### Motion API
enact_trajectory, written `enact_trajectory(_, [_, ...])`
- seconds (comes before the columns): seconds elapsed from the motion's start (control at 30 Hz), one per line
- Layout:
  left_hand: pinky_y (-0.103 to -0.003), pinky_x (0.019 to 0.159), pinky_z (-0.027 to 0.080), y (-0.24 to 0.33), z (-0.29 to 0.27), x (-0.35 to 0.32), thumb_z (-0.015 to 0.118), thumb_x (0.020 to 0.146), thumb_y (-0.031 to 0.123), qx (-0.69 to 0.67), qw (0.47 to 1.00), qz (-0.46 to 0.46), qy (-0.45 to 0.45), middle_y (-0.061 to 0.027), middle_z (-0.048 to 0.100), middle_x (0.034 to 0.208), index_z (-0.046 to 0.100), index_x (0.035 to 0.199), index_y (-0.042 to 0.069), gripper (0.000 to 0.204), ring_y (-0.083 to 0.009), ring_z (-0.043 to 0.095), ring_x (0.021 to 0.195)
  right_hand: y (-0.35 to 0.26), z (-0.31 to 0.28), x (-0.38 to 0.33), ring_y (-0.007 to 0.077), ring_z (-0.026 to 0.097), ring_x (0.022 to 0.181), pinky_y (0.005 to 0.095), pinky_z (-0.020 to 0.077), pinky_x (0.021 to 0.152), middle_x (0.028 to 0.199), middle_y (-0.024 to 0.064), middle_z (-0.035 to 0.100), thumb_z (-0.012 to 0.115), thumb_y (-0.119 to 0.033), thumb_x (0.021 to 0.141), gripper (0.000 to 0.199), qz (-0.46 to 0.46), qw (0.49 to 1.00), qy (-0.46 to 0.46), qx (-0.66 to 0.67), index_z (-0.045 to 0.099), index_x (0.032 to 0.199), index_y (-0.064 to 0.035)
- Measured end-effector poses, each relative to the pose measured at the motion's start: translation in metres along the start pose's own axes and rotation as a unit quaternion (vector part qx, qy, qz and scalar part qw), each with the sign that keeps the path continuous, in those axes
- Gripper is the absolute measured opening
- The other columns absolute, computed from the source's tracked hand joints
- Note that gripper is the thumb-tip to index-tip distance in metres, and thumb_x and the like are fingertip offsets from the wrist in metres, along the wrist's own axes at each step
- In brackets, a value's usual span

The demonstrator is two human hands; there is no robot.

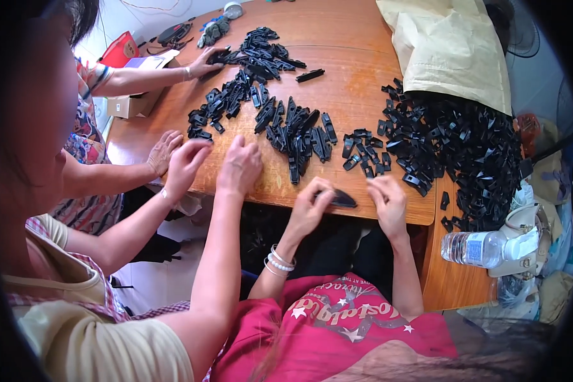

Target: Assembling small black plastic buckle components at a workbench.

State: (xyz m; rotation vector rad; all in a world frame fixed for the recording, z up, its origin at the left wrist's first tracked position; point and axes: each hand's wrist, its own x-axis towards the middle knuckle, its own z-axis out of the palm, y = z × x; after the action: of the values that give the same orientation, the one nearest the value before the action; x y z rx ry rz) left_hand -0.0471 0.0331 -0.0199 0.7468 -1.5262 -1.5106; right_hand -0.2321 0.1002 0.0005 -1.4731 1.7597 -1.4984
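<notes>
At the table's near edge, my left hand [311, 205], with bracelets on its wrist, is closed on a long black plastic piece [344, 199] that sticks out to the right. To its right, my right hand [388, 202] has its fingertips pinched together. Whatever it may hold is too small or hidden to make out. Just beyond my right hand lies a small group of short black plastic parts [365, 151]. Past my left hand is a pile of longer black plastic pieces [297, 137].
A paper sack [455, 54] spills a big heap of black parts [465, 153] at right. A water bottle [474, 248] lies near a white bag. Two people sit at left, their hands [239, 169] near more black pieces [226, 99]. A cardboard box [134, 105] stands beyond them.
</notes>
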Motion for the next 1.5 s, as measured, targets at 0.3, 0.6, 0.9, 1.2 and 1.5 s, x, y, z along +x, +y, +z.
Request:
enact_trajectory(0.3, [-0.034, 0.066, 0.053, 0.008, -0.022, 0.056, 0.059, 0.086, 0.0, 0.055, 0.994, 0.063, 0.07, -0.0117, 0.056, 0.09, 0.055, 0.094, 0.0, 0.009, -0.0231, 0.061, 0.07, 0.008, 0.019, 0.018, 0.0278, 0.055, 0.094, 0.0394, 0.0438, 0.084, 0.095, 0.0116, 0.059, 0.069, -0.005, 0.08, 0.012, -0.118, 0.962, 0.091, -0.228, 0.06, 0.086, -0.0006])
enact_trajectory(0.6, [-0.035, 0.058, 0.054, 0.014, -0.001, 0.052, 0.065, 0.084, 0.023, 0.641, 0.758, 0.123, 0.017, -0.0135, 0.053, 0.092, 0.055, 0.089, 0.0, 0.026, -0.0265, 0.063, 0.075, 0.012, 0.003, -0.011, 0.0041, 0.044, 0.068, 0.0204, 0.038, 0.056, 0.084, -0.0002, 0.055, 0.045, -0.013, 0.101, 0.027, 0.128, 0.988, 0.046, 0.07, 0.06, 0.121, -0.0039])
enact_trajectory(0.9, [-0.035, 0.06, 0.053, 0.02, -0.001, -0.002, 0.067, 0.083, 0.017, 0.588, 0.791, 0.166, -0.039, -0.0121, 0.054, 0.091, 0.06, 0.098, 0.002, 0.023, -0.0258, 0.061, 0.079, 0.007, 0.004, -0.024, 0.029, 0.056, 0.08, 0.0408, 0.045, 0.072, 0.083, 0.0138, 0.054, 0.067, -0.001, 0.081, 0.027, 0.017, 0.985, 0.062, -0.16, 0.065, 0.108, 0.0027])
enact_trajectory(1.2, [-0.037, 0.067, 0.054, 0.024, 0.018, 0.038, 0.059, 0.075, 0.002, 0.555, 0.793, 0.182, -0.177, -0.0119, 0.057, 0.092, 0.062, 0.093, 0.001, 0.018, -0.0274, 0.065, 0.083, 0.013, -0.017, -0.027, 0.0143, 0.055, 0.073, 0.0264, 0.044, 0.065, 0.087, 0.0077, 0.058, 0.066, 0.0, 0.085, 0.025, 0.041, 0.995, 0.05, -0.08, 0.065, 0.109, 0.0047])
enact_trajectory(1.5, [-0.04, 0.073, 0.052, 0.024, 0.018, 0.092, 0.065, 0.083, 0.019, 0.485, 0.855, 0.05, -0.178, -0.0144, 0.064, 0.083, 0.071, 0.084, 0.003, 0.018, -0.0324, 0.065, 0.081, 0.01, -0.021, -0.021, 0.0093, 0.044, 0.061, 0.0238, 0.0367, 0.056, 0.078, 0.004, 0.055, 0.069, -0.001, 0.082, 0.023, 0.059, 0.997, 0.045, -0.011, 0.067, 0.104, 0.0032])
